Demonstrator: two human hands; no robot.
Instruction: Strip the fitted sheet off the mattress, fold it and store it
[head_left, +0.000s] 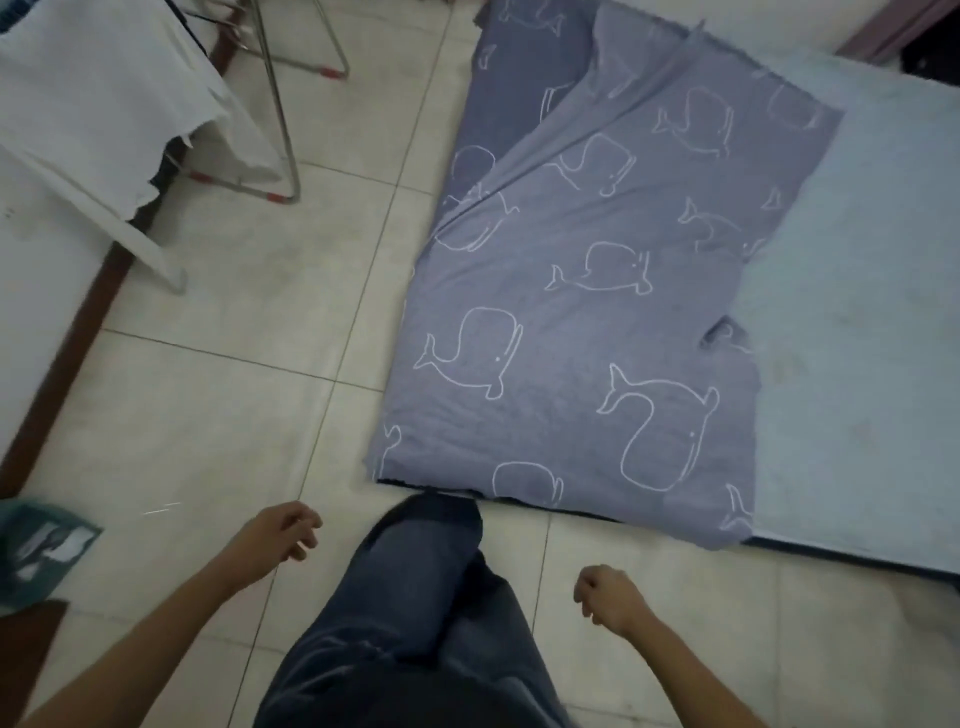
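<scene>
So right now I'm standing at the foot end of the pale blue mattress (857, 312), which sits flat on the off-white tiled floor (234, 364). The grey-blue fitted sheet with white whale outlines (571, 312) is lying loose on top of it, over the left part only. The right side of the mattress is bare. The sheet's right edge runs ragged and bunched, with a little crumpled lump about halfway down, and a long fold runs diagonally across the far end. Its near corner droops over the mattress edge closest to me.

Neither hand has anything in it. My left hand (280, 535) hangs over the tiles with the fingers loosely curled and relaxed. My right hand (608, 597) is balled up tighter, more like a fist, around nothing. Both are well short of the sheet.

My leg in dark jeans (415, 571) is forward between them, its end right up against the sheet's near edge.

Off to the left there's a metal drying rack with red caps (280, 104) with white cloth (104, 104) hanging beside it, and a teal bag (41, 551) at the left edge.
</scene>
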